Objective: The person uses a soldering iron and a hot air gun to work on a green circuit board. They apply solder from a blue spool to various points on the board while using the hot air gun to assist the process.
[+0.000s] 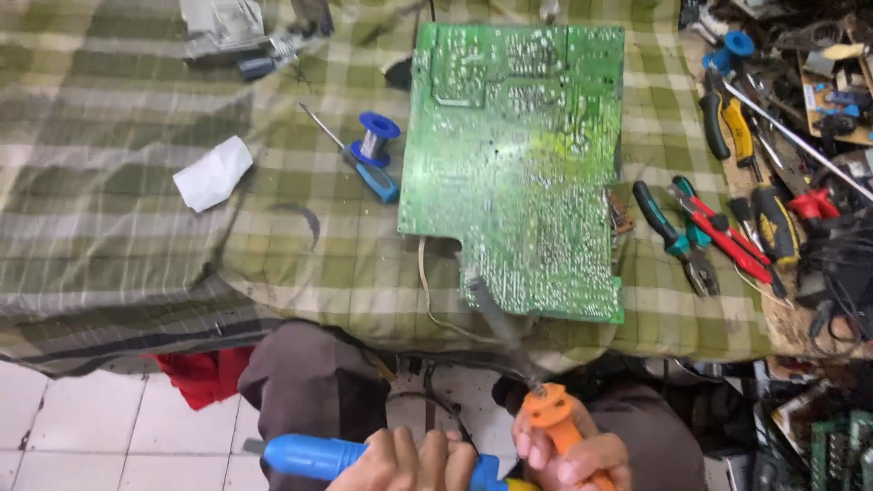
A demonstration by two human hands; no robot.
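Left hand (405, 459) clenched round blue desoldering pump (314, 455); right hand (573, 455) gripping orange soldering iron (546, 409), tip angled up onto green circuit board (514, 155), solder-side up for access on bench (118, 200).

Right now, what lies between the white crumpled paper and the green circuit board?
In the head view, a blue-handled screwdriver and a blue solder spool lie on the checked cloth between the white paper and the circuit board.

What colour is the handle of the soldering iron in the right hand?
Orange; the soldering iron handle in the right hand shows best in the head view.
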